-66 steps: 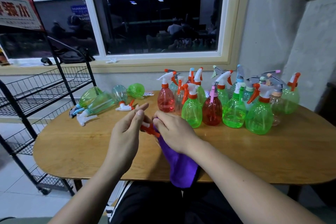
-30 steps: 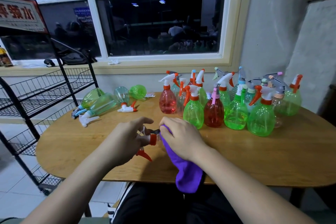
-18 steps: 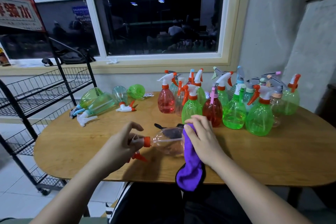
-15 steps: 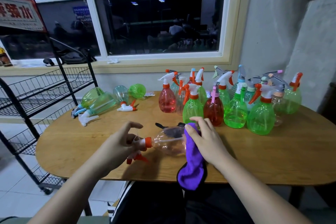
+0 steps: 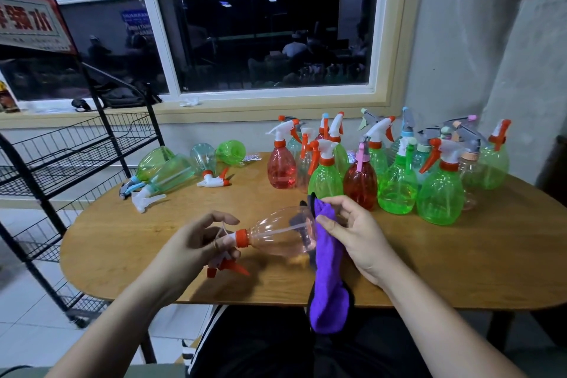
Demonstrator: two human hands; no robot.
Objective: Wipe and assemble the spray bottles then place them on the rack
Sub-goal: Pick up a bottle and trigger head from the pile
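A: Bottle position?
B: 1 clear bottle point(image 5: 276, 236) lay horizontal over the table point(image 5: 122, 230), near its front edge. The left hand point(image 5: 196, 242) gripped its spray head point(image 5: 227, 267). Bare wood lay leftward.
A: Obscured?
B: The right hand point(image 5: 352, 230) pinched the purple cloth point(image 5: 328, 285), which covered the bottle's base.

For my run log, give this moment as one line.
step: wiping | left hand: holds clear spray bottle by neck | right hand: holds purple cloth at bottle base
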